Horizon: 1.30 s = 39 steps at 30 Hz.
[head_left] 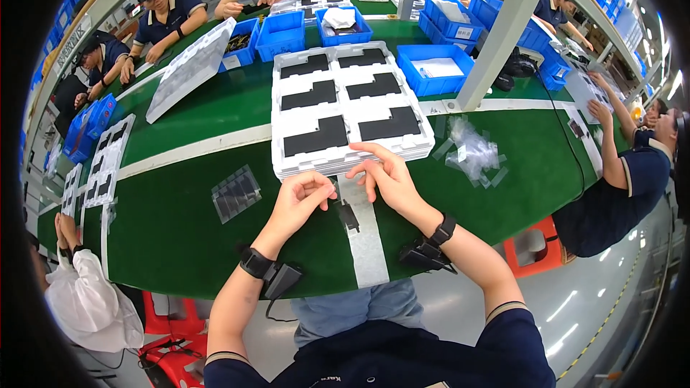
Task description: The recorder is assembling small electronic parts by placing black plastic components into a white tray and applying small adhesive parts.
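My left hand is closed in a pinch just in front of the white tray stack; whatever sits between its fingertips is too small to name. Across from it, my right hand has its fingers apart, with the index fingertip at the tray's near edge. Black L-shaped flat pieces lie in the top tray's compartments. Just below my hands is a small dark flat part with a clear edge, over the white strip. I cannot tell whether it touches my left fingers.
A clear film sheet with dark patches lies left of my hands. Loose clear film pieces are heaped at the right. Blue bins line the far side, near a metal post. A tilted tray stands far left. Co-workers sit around the table.
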{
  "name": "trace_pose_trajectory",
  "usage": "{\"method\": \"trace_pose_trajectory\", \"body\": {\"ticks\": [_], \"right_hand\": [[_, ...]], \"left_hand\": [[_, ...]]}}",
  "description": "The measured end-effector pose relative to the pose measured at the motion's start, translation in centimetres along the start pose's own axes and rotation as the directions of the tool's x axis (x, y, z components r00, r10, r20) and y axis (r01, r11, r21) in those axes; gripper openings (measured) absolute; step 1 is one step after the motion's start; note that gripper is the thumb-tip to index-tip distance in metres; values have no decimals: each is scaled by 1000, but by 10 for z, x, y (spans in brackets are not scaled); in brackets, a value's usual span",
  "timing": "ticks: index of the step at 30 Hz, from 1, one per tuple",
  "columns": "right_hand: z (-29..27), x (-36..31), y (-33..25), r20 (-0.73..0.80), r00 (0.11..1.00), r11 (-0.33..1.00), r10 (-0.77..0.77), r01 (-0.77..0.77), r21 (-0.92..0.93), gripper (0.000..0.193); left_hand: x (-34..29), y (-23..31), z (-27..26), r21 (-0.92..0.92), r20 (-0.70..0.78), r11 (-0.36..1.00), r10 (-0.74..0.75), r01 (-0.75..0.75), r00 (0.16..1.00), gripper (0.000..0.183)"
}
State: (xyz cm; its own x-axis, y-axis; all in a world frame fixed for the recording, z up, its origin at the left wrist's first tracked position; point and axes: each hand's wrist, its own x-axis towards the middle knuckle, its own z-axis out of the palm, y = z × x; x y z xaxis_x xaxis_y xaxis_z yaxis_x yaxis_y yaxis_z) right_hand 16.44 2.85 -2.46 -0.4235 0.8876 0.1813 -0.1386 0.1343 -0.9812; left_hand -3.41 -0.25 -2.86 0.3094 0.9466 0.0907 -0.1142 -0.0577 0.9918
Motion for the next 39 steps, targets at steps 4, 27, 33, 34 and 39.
{"method": "trace_pose_trajectory", "body": {"ticks": [4, 27, 33, 34, 39], "right_hand": [[-4, -3, 7, 52, 997, 996, -54, 50, 80, 28], [-6, 1, 4, -57, 971, 966, -232, 223, -133, 46], [-7, -1, 5, 10, 967, 952, -255, 253, -171, 40], [-4, 0, 5, -24, 963, 950, -269, 262, -170, 40], [3, 2, 7, 38, 978, 947, -204, 207, -245, 11]], "left_hand": [[2, -1, -2, -4, 0, 1000, -13, 13, 1000, 11], [2, -1, -1, 18, 21, 998, -69, 68, 997, 10], [-1, 0, 2, 24, 43, 998, -66, 65, 997, 11], [-2, 0, 2, 32, 59, 997, -73, 71, 996, 11], [0, -3, 1, 26, 51, 996, -83, 82, 995, 12]]}}
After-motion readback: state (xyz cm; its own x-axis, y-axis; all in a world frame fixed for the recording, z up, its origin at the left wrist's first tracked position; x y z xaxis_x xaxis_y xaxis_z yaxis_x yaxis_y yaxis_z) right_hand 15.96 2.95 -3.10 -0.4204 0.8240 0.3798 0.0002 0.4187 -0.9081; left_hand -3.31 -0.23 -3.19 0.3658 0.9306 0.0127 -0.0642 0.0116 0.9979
